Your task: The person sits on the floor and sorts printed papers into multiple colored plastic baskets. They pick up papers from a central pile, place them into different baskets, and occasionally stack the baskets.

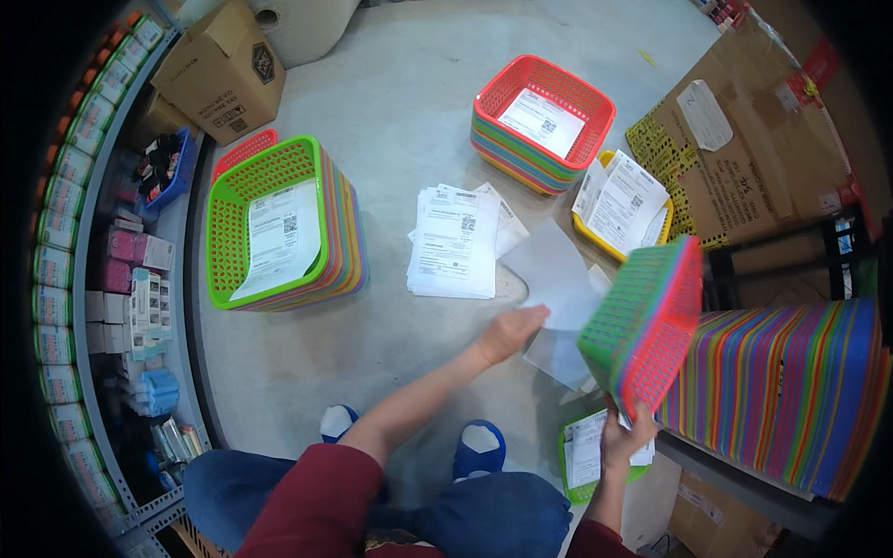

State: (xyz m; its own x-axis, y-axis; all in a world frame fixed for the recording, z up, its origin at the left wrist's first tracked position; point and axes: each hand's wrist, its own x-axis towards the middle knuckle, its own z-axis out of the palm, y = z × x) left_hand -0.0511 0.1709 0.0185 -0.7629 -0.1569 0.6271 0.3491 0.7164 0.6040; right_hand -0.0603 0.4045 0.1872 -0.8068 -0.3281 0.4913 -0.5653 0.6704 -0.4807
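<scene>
My left hand (512, 330) has closed fingers on a plain white paper sheet (549, 265) over the floor. At the right, my right hand (625, 432) grips a tilted, blurred green and red basket stack (642, 325) from below. A pile of printed sheets (451, 246) lies left of the sheet. Below the tilted baskets, a green basket (577, 488) holds more papers (591, 446). A yellow basket (666, 223) with papers sits behind them.
Basket stacks stand at left (339, 242) and back (521, 149), each topped with paper. A shelving rack (191, 279) lines the left edge. Cardboard boxes (223, 65) (772, 158) stand at back left and right, above a long row of nested coloured baskets (772, 391).
</scene>
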